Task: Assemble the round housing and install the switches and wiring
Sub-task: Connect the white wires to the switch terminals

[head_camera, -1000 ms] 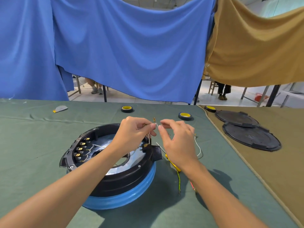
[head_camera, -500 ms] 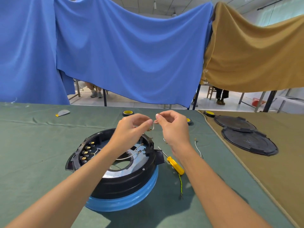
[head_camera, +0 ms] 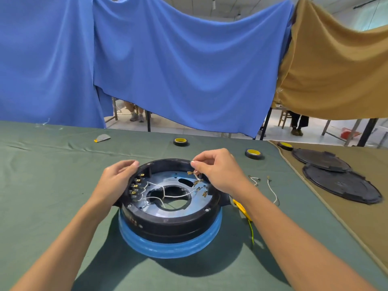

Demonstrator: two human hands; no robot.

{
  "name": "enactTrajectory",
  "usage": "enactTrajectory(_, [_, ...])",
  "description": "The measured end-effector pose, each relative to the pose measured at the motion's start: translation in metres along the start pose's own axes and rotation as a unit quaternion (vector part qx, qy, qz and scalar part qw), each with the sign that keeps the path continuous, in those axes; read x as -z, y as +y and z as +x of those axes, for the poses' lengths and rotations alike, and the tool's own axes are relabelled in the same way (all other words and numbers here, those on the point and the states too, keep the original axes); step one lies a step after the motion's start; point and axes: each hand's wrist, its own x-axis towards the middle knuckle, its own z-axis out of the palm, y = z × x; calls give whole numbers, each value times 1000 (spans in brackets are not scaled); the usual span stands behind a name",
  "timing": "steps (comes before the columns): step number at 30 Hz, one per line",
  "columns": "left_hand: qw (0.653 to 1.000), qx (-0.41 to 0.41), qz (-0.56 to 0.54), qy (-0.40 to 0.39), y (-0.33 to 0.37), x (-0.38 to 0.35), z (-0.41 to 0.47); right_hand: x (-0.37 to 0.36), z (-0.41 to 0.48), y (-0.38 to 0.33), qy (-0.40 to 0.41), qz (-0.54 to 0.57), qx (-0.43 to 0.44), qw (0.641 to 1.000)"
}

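Observation:
The round black housing (head_camera: 168, 221) stands on a blue ring (head_camera: 168, 246) at the middle of the green table. Inside it lie thin white wires (head_camera: 178, 195) with brass terminals, and a row of switch terminals (head_camera: 135, 185) lines its left inner wall. My left hand (head_camera: 117, 181) grips the housing's left rim. My right hand (head_camera: 218, 171) hovers over the right rim, thumb and forefinger pinching a white wire with a brass terminal (head_camera: 195, 175).
Loose white wires (head_camera: 270, 187) and a yellow-handled tool (head_camera: 241, 208) with a green-yellow wire lie right of the housing. Three tape rolls (head_camera: 180, 141) sit at the back. Two black round covers (head_camera: 340, 181) rest on the tan cloth at the right. A grey scrap (head_camera: 101, 138) lies far left.
My left hand let go of the wire and dropped to the housing's left rim. My right hand carried the wire down over the right rim. The view shifted closer over the housing.

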Motion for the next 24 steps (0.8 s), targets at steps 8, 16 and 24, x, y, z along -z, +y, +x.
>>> enactTrajectory(8, [998,43,-16,-34,-6,-10,-9,-31,4,-12,-88,-42,9,995])
enactTrajectory(16, [998,51,-27,-12,-4,-21,-15,-52,19,-19,-164,-113,-13,980])
enactTrajectory(24, [996,53,-67,26,-1,-25,-28,-65,33,-11,-159,-83,-35,983])
